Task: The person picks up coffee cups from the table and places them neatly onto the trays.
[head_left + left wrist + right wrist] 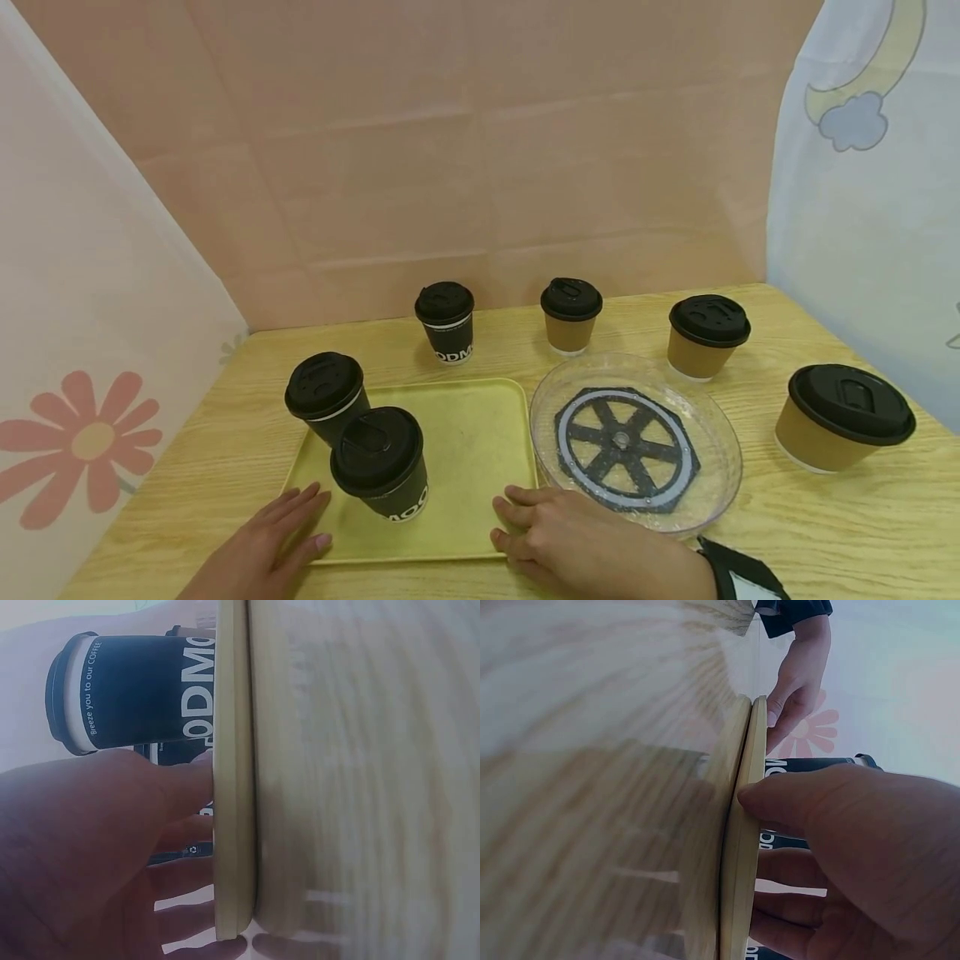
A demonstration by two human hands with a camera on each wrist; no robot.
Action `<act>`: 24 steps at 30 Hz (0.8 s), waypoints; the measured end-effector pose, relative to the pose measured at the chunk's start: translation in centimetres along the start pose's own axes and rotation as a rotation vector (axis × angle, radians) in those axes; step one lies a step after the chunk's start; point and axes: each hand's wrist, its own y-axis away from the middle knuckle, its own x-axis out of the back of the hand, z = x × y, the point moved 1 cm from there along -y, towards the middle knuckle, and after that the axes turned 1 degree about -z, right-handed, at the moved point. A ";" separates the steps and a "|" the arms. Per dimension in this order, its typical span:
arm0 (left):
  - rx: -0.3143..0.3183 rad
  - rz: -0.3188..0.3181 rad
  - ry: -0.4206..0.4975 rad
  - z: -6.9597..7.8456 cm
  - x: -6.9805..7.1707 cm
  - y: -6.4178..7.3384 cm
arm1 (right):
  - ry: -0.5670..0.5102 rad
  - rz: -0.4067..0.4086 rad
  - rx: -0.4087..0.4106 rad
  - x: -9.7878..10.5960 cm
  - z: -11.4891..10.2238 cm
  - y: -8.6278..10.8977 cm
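A yellow tray (468, 475) lies on the wooden table. Upright near its front left stands a black paper coffee cup (382, 462) with a black lid. Another black lidded cup (326, 396) is just behind it at the tray's left; its base is hidden in the head view. My left hand (262, 542) touches the tray's front left corner, fingers extended, thumb toward the front rim. At the front right corner, my right hand (577, 537) rests its fingers on the tray. In the right wrist view, the right thumb (780, 799) lies against the tray rim (742, 847).
A clear round dish (723, 467) with a dark wheel-shaped pattern sits right of the tray, beside my right forearm. Behind stand a black cup (447, 321) and a brown cup (570, 317). Two more brown lidded cups, one farther back (705, 337) and one nearer (840, 417), stand at right.
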 end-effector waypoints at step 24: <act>-0.005 -0.118 0.053 0.0 0.4 0.1 | 0.006 0.004 0.004 0.3 0.0 0.0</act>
